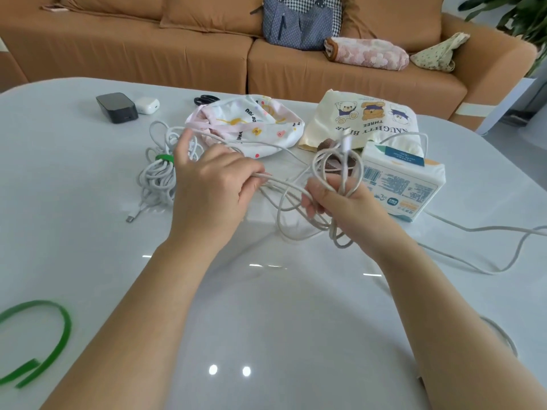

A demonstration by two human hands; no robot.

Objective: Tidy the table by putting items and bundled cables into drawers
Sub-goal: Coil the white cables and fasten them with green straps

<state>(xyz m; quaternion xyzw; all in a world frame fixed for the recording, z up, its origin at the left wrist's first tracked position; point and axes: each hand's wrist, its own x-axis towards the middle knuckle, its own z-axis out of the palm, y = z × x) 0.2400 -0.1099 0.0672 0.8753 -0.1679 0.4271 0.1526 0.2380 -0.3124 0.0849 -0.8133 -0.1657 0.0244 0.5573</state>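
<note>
A long white cable [291,199] runs between both hands above the middle of the table. My right hand [340,202] grips several coiled loops of it, with the loops standing up past the fingers. My left hand [213,184] pinches a strand of the same cable just left of the loops. The loose end trails off over the table to the right [479,250]. A second white cable bundle [161,176], bound with a green tie, lies at the left behind my left hand. A loose green strap [44,344] lies at the near left.
A black charger block [117,107] and a white earbud case [147,105] sit at the far left, black scissors [205,99] behind a printed cloth bag [251,125]. A bear-print bag [367,119] and a tissue pack [405,184] stand at the right. A sofa runs behind the table [74,137].
</note>
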